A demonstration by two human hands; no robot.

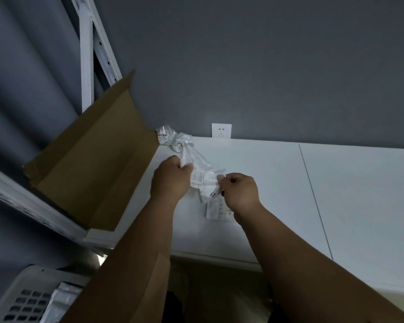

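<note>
surface: white counter, seam on its right side
room: grey wall, socket, open box at left
wrap: crumpled plastic, above counter
left hand: fingers pinching wrap
right hand: fingers gripping wrap

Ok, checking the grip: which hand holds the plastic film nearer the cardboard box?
The left hand, pinching the printed plastic film beside the cardboard box; the right hand grips it farther away.
</note>
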